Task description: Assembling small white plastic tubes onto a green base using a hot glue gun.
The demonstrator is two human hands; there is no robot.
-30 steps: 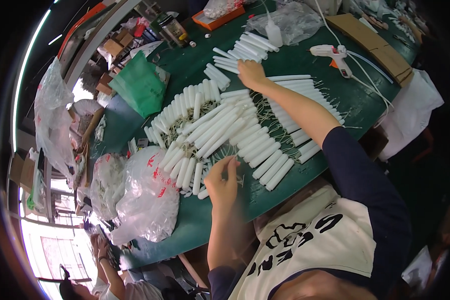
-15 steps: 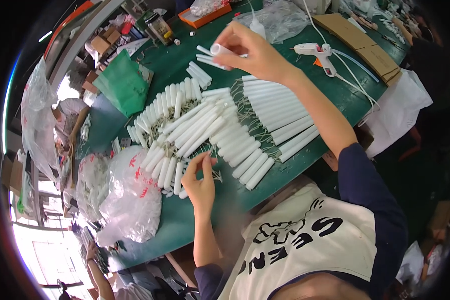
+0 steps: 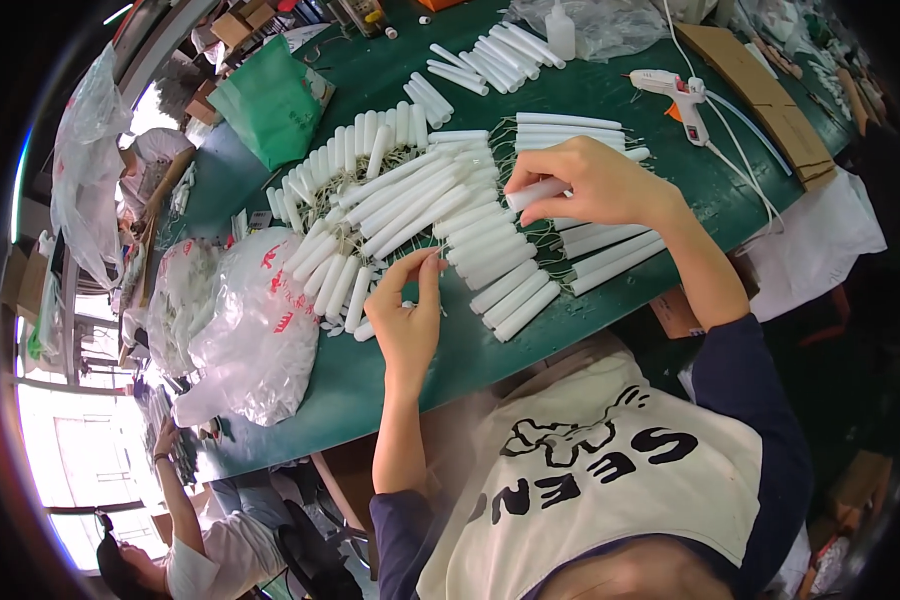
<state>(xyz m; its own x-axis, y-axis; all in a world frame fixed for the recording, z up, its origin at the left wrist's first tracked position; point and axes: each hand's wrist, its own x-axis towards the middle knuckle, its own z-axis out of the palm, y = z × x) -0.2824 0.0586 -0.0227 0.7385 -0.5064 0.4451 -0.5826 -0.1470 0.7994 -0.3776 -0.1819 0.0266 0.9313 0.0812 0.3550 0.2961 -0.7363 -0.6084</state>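
Note:
A short white plastic tube point(image 3: 536, 193) with an open end is gripped between the thumb and fingers of my right hand point(image 3: 605, 182), above the row of white sticks point(image 3: 570, 122) on the right. My left hand point(image 3: 407, 310) is closed in a pinch just in front of the heaped white sticks point(image 3: 400, 210); anything between its fingertips is too small to make out. Thin wires stick out from the ends of many sticks. Close to my left fingertips lies another row of white sticks point(image 3: 515, 300). Loose white tubes point(image 3: 500, 60) rest at the far side.
A white glue gun point(image 3: 675, 95) with its cord lies at the right, beside flat cardboard point(image 3: 760, 90). A white bottle point(image 3: 560, 35) stands at the back. Clear plastic bags point(image 3: 250, 330) and a green bag point(image 3: 270, 105) are on the left. Other people point(image 3: 225, 550) work along the left side.
My right hand has come nearer and to the right with the white tube, away from the loose tubes at the back. My left hand keeps its pinch, while the view has shifted.

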